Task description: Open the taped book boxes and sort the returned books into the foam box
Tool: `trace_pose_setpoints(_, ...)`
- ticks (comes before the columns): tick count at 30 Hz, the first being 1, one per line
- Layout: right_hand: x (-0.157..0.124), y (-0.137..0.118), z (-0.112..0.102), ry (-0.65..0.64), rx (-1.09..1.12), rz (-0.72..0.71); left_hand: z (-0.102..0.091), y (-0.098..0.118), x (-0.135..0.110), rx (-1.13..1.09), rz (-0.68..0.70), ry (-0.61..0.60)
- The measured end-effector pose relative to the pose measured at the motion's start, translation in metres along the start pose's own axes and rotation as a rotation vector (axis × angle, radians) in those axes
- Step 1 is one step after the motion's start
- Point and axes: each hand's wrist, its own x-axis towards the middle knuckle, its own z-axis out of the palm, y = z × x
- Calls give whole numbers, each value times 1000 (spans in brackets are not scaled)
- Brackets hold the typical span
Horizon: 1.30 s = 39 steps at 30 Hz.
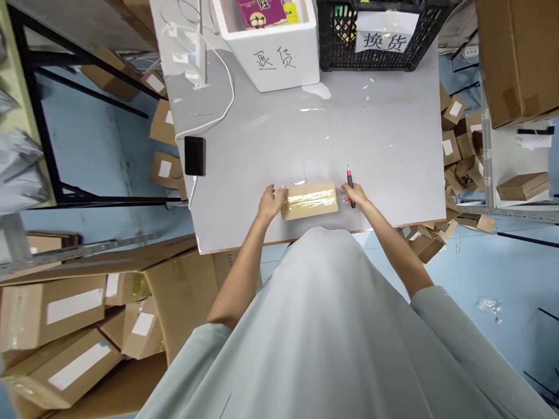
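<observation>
A small cardboard box (310, 201) wrapped in shiny clear tape lies near the front edge of the grey table (384, 139). My left hand (271, 202) rests against the box's left end, fingers curled on it. To the right of the box, my right hand (353, 194) is closed around a red and black pen-like cutter (350, 181), whose tip points away from me. That hand is just beside the box's right end.
A black phone (194, 155) on a white cable lies at the table's left edge. At the back stand a white foam box (279, 52) and a black crate (375, 41), both labelled. Cardboard boxes (65, 331) are piled on the floor left and right.
</observation>
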Motion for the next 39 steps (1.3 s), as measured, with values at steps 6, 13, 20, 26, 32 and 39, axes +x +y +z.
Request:
trace_pose_setpoints(6, -5, 15, 14, -31, 93, 41, 8, 29, -11, 130, -56, -13)
trace_pose_setpoints(13, -16, 35, 19, -37, 128, -78, 13, 29, -17, 13, -171, 68)
trace_pose_setpoints(20, -24, 49, 1, 6, 242, -351, 17, -3, -29, -242, 125, 157)
trace_pose_setpoints(26, -27, 59, -3, -53, 209, -391, 44, -22, -42, -235, 137, 175)
trace_pose_setpoints(32, -26, 76, -6, -127, 209, -366, 55, -32, -52, -202, 61, 223)
trace_pose_setpoints(39, -41, 71, -24, -29, -5, -320, 38, -53, -53, -229, -62, -42)
